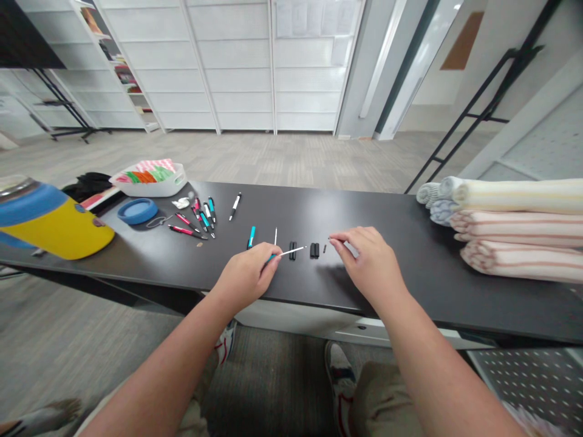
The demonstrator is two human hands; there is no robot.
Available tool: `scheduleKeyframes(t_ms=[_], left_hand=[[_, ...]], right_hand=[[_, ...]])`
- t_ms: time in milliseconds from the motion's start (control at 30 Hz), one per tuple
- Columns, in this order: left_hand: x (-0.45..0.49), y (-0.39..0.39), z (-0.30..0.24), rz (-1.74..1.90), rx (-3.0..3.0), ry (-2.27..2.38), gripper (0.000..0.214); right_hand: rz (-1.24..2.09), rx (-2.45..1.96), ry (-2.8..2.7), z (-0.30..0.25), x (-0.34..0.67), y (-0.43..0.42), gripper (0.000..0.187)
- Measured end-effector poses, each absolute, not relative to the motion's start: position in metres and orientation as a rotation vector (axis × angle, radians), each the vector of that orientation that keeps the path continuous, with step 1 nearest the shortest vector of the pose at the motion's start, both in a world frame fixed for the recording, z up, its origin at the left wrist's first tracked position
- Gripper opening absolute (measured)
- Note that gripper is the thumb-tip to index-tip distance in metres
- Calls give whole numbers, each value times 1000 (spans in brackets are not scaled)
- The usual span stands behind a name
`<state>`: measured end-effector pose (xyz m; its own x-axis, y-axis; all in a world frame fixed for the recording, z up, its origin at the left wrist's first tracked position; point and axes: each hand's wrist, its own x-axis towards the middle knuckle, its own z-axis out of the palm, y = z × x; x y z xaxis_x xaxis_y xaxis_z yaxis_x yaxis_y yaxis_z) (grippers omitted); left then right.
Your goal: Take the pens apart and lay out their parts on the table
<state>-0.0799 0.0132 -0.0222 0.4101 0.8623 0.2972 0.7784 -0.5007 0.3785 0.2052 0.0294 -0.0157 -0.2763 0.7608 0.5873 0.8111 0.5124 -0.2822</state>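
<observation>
Pinching blue pen part (272, 258), slim white rod (294, 250) jutting rightward: left hand (248, 272), grip narrow. Right hand (367, 261) appears closed on small dark piece (331, 238) at fingertips, identity unclear. Between hands, on desk (396, 212): black pieces (317, 250), tiny dark bit (325, 249). Beyond left hand: second white rod (276, 235), blue barrel (252, 235). Risks: slack pinch could drop dark piece; careless rod swing could scatter black pieces; brushed bit could roll away.

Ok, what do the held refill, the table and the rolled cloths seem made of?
Held refill: probably smooth plastic, from its pale, even tube. Table: perhaps laminate, satin black, given its faint sheen. Rolled cloths: matte fabric, from the soft folds; fibre unclear.
</observation>
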Motion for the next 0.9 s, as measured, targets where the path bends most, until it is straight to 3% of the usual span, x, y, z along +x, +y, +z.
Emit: scheduleKeyframes(t_ms=[267, 900], left_hand=[[-79, 16, -23, 714, 2461, 1495, 23], [-80, 16, -24, 695, 2432, 1503, 24]], right_hand=[[-70, -1550, -2070, -38, 206, 33, 8], [191, -1535, -2132, -29, 204, 31, 19]])
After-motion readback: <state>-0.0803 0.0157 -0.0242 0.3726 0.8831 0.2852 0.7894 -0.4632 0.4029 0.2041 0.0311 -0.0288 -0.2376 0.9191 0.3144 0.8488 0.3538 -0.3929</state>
